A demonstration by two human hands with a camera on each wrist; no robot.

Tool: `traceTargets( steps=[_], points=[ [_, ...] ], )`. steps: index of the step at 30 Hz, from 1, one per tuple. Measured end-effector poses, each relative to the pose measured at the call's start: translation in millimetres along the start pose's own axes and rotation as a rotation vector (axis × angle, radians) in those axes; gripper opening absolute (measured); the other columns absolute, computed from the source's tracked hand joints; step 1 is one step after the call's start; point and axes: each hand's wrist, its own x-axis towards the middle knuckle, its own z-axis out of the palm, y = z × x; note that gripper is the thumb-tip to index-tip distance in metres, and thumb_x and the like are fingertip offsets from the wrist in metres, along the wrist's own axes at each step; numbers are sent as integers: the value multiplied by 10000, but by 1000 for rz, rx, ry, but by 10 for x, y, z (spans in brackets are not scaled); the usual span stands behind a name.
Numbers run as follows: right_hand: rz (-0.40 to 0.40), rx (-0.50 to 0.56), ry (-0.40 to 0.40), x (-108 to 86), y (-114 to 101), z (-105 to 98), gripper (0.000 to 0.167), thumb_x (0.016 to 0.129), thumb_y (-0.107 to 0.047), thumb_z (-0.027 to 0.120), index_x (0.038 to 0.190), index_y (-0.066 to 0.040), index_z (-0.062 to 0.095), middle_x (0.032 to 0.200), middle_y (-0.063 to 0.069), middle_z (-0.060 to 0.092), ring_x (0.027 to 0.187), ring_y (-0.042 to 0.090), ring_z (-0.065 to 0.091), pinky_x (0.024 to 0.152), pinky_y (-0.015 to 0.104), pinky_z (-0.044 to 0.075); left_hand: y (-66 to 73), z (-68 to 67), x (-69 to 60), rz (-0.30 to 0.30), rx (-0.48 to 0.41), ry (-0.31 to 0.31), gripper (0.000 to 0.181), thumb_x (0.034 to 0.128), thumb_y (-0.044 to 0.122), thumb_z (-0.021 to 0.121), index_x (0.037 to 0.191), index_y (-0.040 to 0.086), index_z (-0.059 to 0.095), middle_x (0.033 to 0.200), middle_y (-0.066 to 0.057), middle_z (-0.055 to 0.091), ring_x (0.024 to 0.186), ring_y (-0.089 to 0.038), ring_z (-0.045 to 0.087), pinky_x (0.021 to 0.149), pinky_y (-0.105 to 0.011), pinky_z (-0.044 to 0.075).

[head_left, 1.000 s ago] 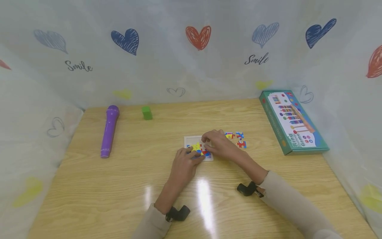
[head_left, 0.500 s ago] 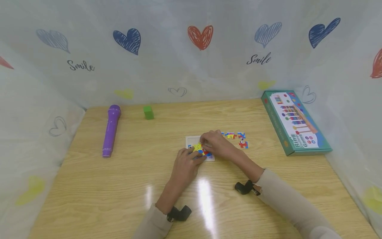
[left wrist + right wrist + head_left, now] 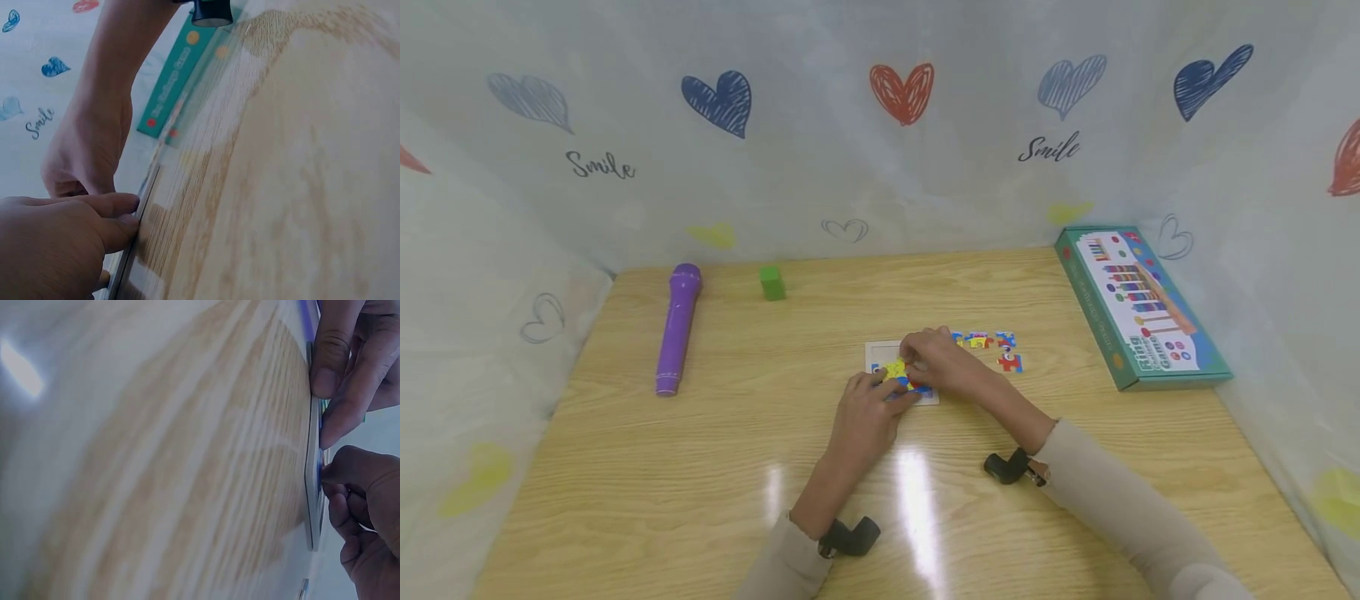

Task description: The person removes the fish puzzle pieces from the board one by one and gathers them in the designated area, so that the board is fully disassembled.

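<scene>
Pale square puzzle tray [image 3: 884,344] on wood-grain table [image 3: 730,467]; yellow, red and blue jigsaw pieces [image 3: 896,368] in its near part. Left hand [image 3: 863,410] near-left, relaxed fingers spread across it. Right hand [image 3: 943,360] right, fingers curled over these; cannot tell if pinching one. Loose multicoloured pieces [image 3: 978,341] farther right.

Passable left of centre between purple toy microphone [image 3: 678,330] and puzzle tray [image 3: 882,351]; blocked mid-frame by left grip [image 3: 867,412] and right grip [image 3: 942,362], at right by game box [image 3: 1142,308].
</scene>
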Motion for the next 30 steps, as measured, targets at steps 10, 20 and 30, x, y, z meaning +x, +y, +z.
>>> traceTargets(
  steps=[10,20,30],
  points=[
    [-64,-9,90,-56,7,-14,139,855,-30,698,991,-53,678,967,17,684,942,207,580,847,370,347,-4,-2,15,-10,-4,-18,225,892,176,767,1094,272,791,1058,44,737,1147,-341,632,976,-461,469],
    [-44,9,146,-72,-31,-66,141,858,2,685,989,-40,656,948,27,655,897,202,537,865,377,375,3,-6,12,-14,14,-15,220,885,187,772,1076,293,797,1051,65,736,1150,-305,631,985,-446,450],
    [-32,-9,196,-96,-51,-153,145,823,-12,718,953,-43,661,901,32,662,862,209,572,843,396,413,-7,-14,-6,-26,-6,-14,193,894,186,764,1055,285,805,1033,58,734,1154,-316,633,968,-461,467]
  ],
)
